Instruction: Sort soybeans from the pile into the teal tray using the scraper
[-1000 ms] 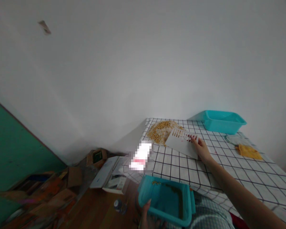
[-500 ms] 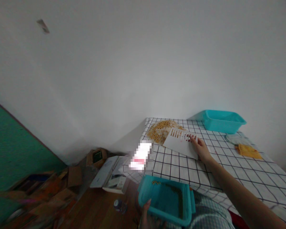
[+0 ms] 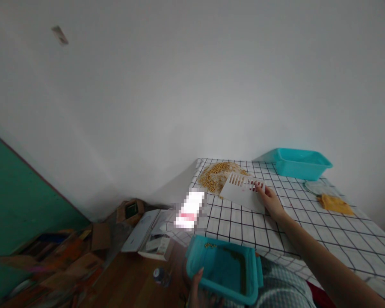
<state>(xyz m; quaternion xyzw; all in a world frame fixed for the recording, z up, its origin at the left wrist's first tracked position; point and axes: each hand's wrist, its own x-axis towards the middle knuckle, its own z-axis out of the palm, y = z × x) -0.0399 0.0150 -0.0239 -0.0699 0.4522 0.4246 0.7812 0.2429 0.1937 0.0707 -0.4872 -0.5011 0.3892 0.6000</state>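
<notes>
My right hand point(image 3: 269, 199) grips the right end of a thin white plastic board point(image 3: 239, 194) with a row of slots along its far side. The board lies slanted low over the checked cloth, its left end touching a spread of yellow beans point(image 3: 213, 177) mixed with paler, finer bits. My left hand point(image 3: 197, 282) holds the near left rim of a teal basin point(image 3: 224, 293) at the table's front edge, thumb over the rim and fingers mostly hidden below. A few yellow beans sit in the basin's far left corner, with a darker layer along its right side.
A second teal basin point(image 3: 303, 169) stands at the back right by the wall. Near it lie a clear plastic bag point(image 3: 317, 187) and a yellow cloth-like packet point(image 3: 335, 204). A bright blurred phone-like screen point(image 3: 191, 209) is at the table's left edge. Boxes point(image 3: 155, 246) and a bottle point(image 3: 160, 276) are on the floor.
</notes>
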